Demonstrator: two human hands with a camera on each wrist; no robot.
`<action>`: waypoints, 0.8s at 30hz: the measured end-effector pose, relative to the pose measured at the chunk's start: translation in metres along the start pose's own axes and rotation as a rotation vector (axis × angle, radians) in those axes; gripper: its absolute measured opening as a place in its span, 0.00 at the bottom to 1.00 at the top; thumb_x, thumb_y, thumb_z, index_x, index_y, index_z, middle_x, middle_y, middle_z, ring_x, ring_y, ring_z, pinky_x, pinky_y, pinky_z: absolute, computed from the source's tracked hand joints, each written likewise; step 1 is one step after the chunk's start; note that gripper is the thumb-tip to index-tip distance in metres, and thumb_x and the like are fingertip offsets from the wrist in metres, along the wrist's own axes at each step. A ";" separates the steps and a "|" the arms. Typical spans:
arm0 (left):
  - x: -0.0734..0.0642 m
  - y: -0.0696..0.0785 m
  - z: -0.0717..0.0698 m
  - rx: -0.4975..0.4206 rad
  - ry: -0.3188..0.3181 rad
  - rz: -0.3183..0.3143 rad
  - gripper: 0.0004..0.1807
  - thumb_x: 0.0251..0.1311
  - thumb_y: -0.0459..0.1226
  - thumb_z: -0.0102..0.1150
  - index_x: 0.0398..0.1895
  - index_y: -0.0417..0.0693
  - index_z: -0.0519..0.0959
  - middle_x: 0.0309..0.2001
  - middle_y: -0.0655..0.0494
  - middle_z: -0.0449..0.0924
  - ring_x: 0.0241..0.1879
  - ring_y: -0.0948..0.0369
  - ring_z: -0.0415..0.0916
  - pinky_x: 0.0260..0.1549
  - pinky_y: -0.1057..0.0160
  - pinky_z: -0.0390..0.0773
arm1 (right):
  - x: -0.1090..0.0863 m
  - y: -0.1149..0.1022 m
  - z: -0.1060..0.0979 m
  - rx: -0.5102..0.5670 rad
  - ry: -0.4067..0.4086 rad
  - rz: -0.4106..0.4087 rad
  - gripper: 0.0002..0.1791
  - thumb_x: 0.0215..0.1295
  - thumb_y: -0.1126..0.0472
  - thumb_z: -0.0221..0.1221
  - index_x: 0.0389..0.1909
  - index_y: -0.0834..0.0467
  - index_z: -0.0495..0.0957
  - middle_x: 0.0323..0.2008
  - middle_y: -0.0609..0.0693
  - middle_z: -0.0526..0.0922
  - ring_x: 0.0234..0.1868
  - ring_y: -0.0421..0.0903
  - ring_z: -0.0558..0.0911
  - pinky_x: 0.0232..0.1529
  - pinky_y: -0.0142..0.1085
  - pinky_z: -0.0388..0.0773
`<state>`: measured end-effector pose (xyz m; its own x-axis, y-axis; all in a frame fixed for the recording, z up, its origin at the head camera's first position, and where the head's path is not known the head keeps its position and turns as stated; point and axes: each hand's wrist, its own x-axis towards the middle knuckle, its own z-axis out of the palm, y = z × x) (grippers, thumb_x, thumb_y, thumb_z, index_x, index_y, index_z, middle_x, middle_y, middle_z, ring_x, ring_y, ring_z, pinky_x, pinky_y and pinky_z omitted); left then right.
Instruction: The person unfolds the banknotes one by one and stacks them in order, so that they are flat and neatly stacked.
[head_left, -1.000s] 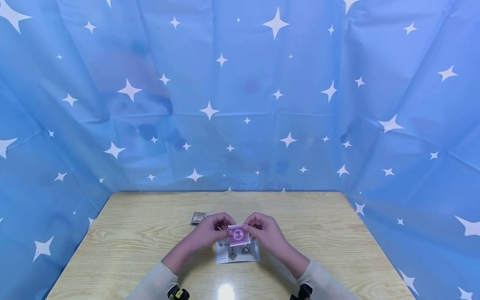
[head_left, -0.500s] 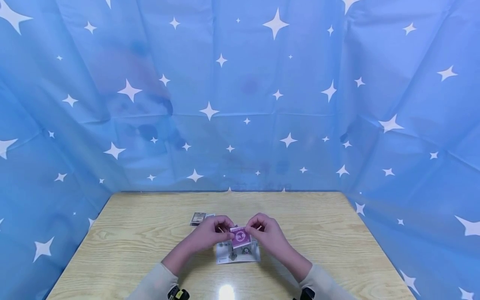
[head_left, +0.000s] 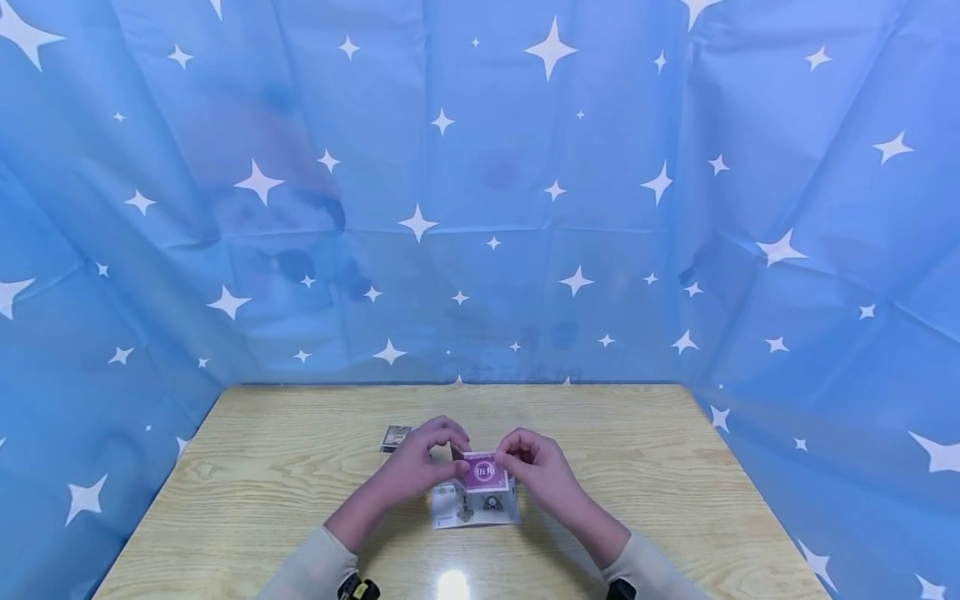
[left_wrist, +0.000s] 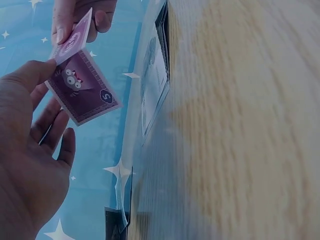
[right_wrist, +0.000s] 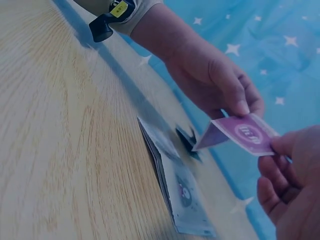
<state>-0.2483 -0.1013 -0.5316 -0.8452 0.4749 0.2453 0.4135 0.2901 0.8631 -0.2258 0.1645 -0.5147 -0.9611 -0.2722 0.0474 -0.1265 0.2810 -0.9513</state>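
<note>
A small purple play banknote [head_left: 486,473] with a crease across it is held up between both hands. My left hand [head_left: 412,468] pinches it with thumb and finger at the creased left end. In the left wrist view, the folded-back flap [left_wrist: 85,92] shows a cartoon face and the numeral 5, and the left hand's other fingers are spread behind it. With thumb and fingertip, my right hand [head_left: 543,477] pinches the note's right edge. Below the hands, a stack of pale play banknotes [right_wrist: 185,195] lies on the table, creased, its top partly hidden by the purple note in the head view.
A small pile of notes [head_left: 395,437] lies behind the left hand on the wooden table [head_left: 615,433]. A blue curtain [head_left: 480,317] with white stars surrounds the table's back and sides. Dark wrist devices [head_left: 358,587] sit at the cuffs.
The purple note tilted, then came level again, ending slightly to the right. My left fingers have lifted, and the note's rear flap now shows beside them.
</note>
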 end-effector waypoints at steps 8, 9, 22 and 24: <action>-0.003 0.007 0.001 -0.025 -0.012 -0.072 0.05 0.70 0.41 0.76 0.45 0.60 0.89 0.44 0.66 0.89 0.46 0.61 0.86 0.52 0.56 0.86 | 0.000 0.000 0.001 0.013 0.011 0.009 0.08 0.78 0.61 0.68 0.45 0.62 0.84 0.35 0.52 0.85 0.35 0.44 0.80 0.37 0.31 0.80; -0.003 0.006 0.002 -0.025 -0.009 -0.071 0.05 0.70 0.41 0.76 0.45 0.60 0.89 0.44 0.65 0.89 0.46 0.61 0.86 0.49 0.58 0.87 | 0.000 -0.001 0.002 0.016 0.010 0.008 0.06 0.78 0.62 0.68 0.45 0.62 0.84 0.35 0.52 0.85 0.35 0.44 0.80 0.37 0.31 0.80; -0.004 0.002 0.004 -0.019 0.001 -0.072 0.06 0.70 0.39 0.74 0.46 0.62 0.89 0.45 0.68 0.89 0.47 0.63 0.88 0.51 0.60 0.87 | 0.000 0.004 0.002 0.017 0.017 0.010 0.04 0.78 0.63 0.68 0.44 0.61 0.85 0.35 0.52 0.85 0.34 0.44 0.79 0.36 0.30 0.79; -0.005 0.000 0.004 -0.016 -0.006 -0.080 0.07 0.71 0.39 0.74 0.47 0.62 0.89 0.44 0.67 0.89 0.45 0.62 0.87 0.48 0.60 0.87 | 0.000 0.006 0.002 0.019 0.018 0.016 0.03 0.77 0.64 0.68 0.44 0.61 0.85 0.35 0.52 0.85 0.33 0.43 0.79 0.35 0.30 0.79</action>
<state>-0.2428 -0.1007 -0.5349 -0.8733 0.4555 0.1726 0.3391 0.3141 0.8868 -0.2261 0.1640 -0.5207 -0.9672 -0.2512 0.0371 -0.1062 0.2678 -0.9576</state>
